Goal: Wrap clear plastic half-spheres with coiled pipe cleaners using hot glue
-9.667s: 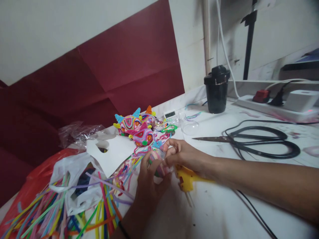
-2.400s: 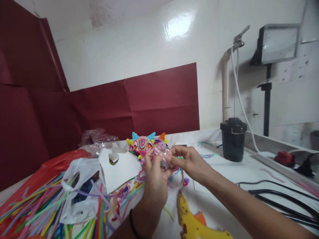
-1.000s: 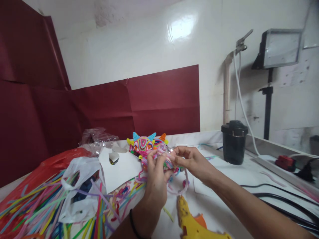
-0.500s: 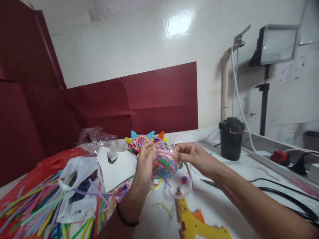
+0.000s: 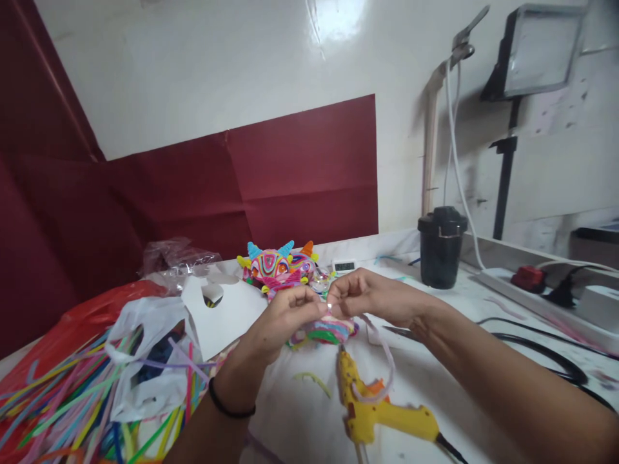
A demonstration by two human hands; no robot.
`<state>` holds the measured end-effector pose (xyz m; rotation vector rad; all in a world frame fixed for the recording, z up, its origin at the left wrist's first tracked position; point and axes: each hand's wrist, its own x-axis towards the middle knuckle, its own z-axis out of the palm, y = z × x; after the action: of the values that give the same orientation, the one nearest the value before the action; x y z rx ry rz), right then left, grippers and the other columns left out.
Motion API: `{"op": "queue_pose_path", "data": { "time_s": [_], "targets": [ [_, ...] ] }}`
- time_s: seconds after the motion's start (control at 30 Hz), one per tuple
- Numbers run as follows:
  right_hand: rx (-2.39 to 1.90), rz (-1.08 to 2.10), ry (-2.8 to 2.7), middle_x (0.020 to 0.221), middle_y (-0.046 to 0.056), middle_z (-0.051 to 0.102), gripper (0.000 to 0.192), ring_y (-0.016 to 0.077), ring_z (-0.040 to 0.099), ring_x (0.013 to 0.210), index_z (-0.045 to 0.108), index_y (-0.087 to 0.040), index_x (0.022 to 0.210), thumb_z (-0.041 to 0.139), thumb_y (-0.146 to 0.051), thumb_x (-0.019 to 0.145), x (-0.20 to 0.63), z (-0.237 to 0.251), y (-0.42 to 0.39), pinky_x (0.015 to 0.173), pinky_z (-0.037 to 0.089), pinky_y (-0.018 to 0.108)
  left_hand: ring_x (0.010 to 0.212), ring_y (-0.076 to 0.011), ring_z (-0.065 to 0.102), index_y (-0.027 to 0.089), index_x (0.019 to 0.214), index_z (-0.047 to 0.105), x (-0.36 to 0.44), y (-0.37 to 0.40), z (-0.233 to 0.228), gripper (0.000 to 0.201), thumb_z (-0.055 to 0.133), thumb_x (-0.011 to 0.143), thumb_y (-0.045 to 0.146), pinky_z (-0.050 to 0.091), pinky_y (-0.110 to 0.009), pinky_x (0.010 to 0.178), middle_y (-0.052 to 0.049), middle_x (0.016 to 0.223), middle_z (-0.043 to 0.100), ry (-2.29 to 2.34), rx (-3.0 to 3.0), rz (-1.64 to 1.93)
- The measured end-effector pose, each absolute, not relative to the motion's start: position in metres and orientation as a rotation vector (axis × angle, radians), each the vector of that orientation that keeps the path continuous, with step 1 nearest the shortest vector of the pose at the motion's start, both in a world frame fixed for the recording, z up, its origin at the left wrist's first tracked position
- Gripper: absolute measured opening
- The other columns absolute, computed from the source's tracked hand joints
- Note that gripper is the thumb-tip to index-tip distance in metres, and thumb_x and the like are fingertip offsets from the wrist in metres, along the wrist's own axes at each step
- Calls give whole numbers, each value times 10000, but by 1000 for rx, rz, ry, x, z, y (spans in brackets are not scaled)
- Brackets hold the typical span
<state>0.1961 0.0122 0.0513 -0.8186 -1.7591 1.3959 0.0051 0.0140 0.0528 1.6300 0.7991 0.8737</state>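
My left hand and my right hand meet fingertip to fingertip. Both are closed in a pinch on a pale lilac pipe cleaner, whose long end loops from my right hand down over the glue gun. Just below my fingers is a colourful piece covered in pipe cleaners, striped pink, blue and green, partly hidden by my hands. Behind them stands a finished-looking pipe-cleaner animal head with blue horns and orange eyes. A yellow glue gun lies on the table in front of my right hand.
Loose coloured pipe cleaners, a white plastic bag and a red bag fill the left side. A cut white card mask lies behind. At right are a black lidded cup, power strip and black cables.
My left hand has left the colourful piece and moved to pinch beside my right fingertips. The colourful piece sits lower, and the pipe cleaner loop has swung right. The view has tilted down slightly.
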Motion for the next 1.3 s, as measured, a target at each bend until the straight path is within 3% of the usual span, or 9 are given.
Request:
{"op": "queue_pose_path", "data": {
  "time_s": [0.47,0.8,1.3],
  "targets": [
    [-791,1420,-1732,552,-59,573,57,74,448,526,673,-148,639,697,-152,587,196,56,8,527,316,215,516,-74,379,162,597,587,9,17,50,115,691,582,209,259,-217,499,30,559,512,809,1526,860],
    [-684,1466,-1652,595,-42,656,192,89,544,549,726,-159,749,720,-108,564,198,59,9,576,412,223,452,-67,390,165,536,554,10,16,50,147,695,559,199,281,-194,438,47,488,474,842,1503,1007],
    [-666,1422,-1669,598,-37,612,134,96,504,571,730,-151,747,752,-225,637,202,58,10,606,380,245,398,-48,351,167,549,520,9,14,55,216,728,535,224,270,-175,381,69,457,442,767,1414,1072]
  ]
}}
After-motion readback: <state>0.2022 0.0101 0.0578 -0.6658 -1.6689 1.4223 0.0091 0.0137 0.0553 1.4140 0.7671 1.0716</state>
